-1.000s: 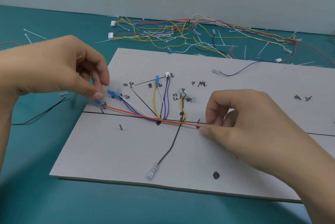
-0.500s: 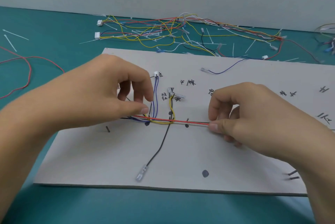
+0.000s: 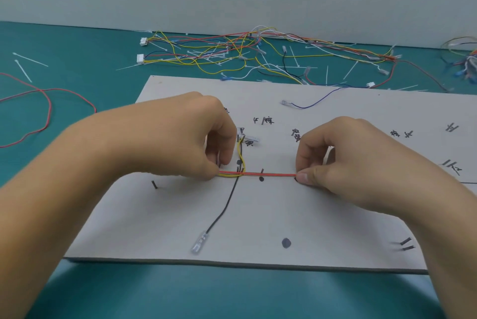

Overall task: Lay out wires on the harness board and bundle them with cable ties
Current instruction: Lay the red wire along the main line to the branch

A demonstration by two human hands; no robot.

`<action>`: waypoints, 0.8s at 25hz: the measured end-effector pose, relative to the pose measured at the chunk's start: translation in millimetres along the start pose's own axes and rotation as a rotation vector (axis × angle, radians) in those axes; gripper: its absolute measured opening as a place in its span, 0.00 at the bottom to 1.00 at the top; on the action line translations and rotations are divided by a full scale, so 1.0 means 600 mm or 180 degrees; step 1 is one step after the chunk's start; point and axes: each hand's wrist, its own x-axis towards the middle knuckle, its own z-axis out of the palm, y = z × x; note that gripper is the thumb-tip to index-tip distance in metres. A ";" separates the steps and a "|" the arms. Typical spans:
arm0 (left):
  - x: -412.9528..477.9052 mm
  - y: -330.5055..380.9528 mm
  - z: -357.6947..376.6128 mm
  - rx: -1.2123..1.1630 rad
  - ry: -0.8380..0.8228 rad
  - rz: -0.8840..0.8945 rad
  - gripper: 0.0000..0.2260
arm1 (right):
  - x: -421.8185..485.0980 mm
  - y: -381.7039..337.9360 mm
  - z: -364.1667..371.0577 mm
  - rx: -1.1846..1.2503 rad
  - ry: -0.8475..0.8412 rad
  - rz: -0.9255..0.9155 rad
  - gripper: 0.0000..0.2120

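One wire [image 3: 268, 175], left hand [image 3: 185, 138], right hand [image 3: 348, 161], handwritten labels [image 3: 268, 120]

Teal tabletop [image 3: 77, 55] carrying a board and loose stock.
A flat grey rectangular harness board [image 3: 335, 215] lies towards the near side. Beyond its far edge sprawls a tangle of yellow, red, white and black loose wires [image 3: 232, 50] with white plastic connectors [image 3: 140, 58]. Thin white cable ties [image 3: 23, 71] are scattered among and left of it. A long thin red wire [image 3: 49, 109] loops at the left, and a small multicoloured wire bundle [image 3: 464, 60] sits far right.
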 end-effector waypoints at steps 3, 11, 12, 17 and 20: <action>0.003 0.005 0.010 -0.0170 0.0145 0.0058 0.11 | 0.001 0.002 -0.001 -0.0011 -0.0032 -0.0045 0.06; -0.004 0.005 0.038 -0.0492 0.0513 0.0411 0.08 | 0.002 -0.003 0.016 -0.0274 0.0316 -0.0172 0.08; -0.004 0.008 0.042 -0.0415 0.0550 0.0440 0.08 | 0.002 -0.004 0.017 -0.0280 0.0313 -0.0202 0.08; -0.005 0.023 0.050 -0.0315 0.0712 0.0387 0.07 | -0.003 -0.009 0.020 -0.0341 0.0334 -0.0290 0.08; -0.003 0.026 0.050 -0.0381 0.0676 0.0377 0.06 | -0.002 -0.008 0.020 -0.0354 0.0330 -0.0341 0.08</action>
